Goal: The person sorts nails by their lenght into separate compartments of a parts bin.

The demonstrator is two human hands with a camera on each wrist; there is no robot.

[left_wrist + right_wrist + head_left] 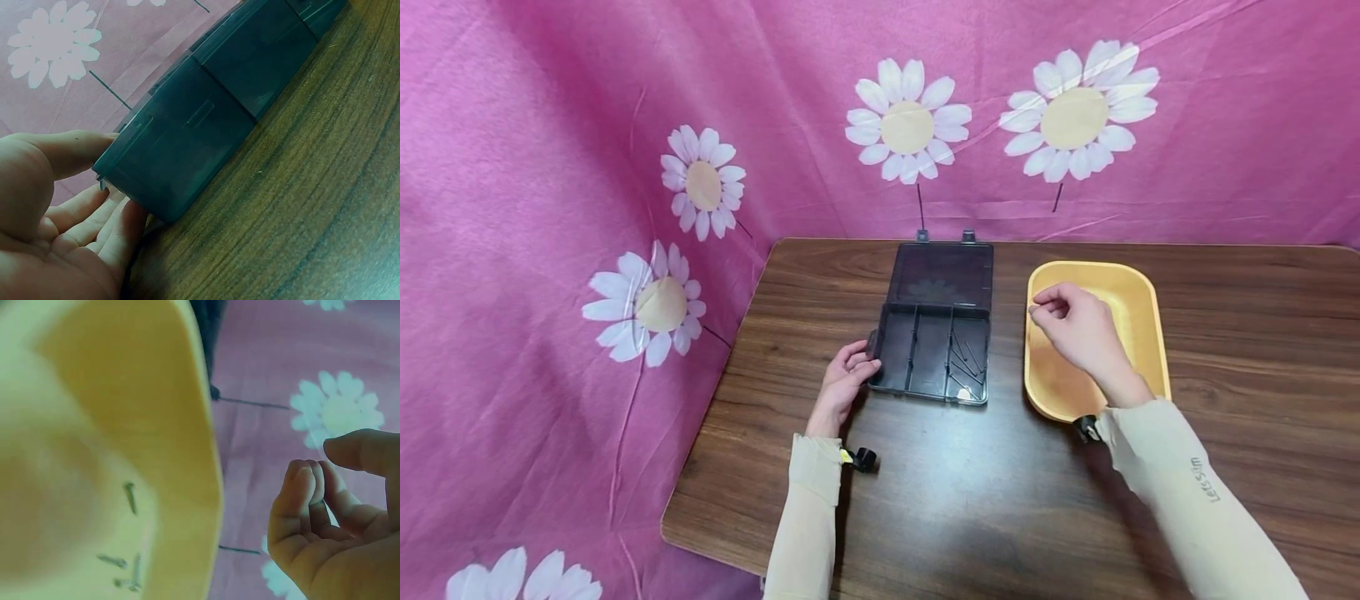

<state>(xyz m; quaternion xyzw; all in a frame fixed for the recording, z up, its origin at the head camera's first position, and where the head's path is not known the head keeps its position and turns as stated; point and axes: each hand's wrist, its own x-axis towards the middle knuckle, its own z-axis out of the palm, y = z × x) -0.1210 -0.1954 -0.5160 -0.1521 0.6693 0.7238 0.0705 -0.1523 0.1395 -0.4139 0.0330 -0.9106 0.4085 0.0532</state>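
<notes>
A black plastic compartment box [931, 357] lies on the table with its see-through lid [942, 273] folded back behind it. Its right compartment contains several long dark screws [967, 357]. My left hand [842, 383] grips the box's left side; in the left wrist view the thumb lies at the upper edge, fingers below. Over the left part of a yellow tray [1093, 267] hovers my right hand [1081, 332], fingers loosely bent. The right wrist view shows a gap between thumb and fingers, with nothing visible in it. Several screws [130, 497] lie in the tray.
The brown wood table [940, 517] ends on the left in a slanted edge. Behind and to the left hangs a pink cloth [805, 108] with white flowers. The tray stands to the right of the box, with a strip of table between them.
</notes>
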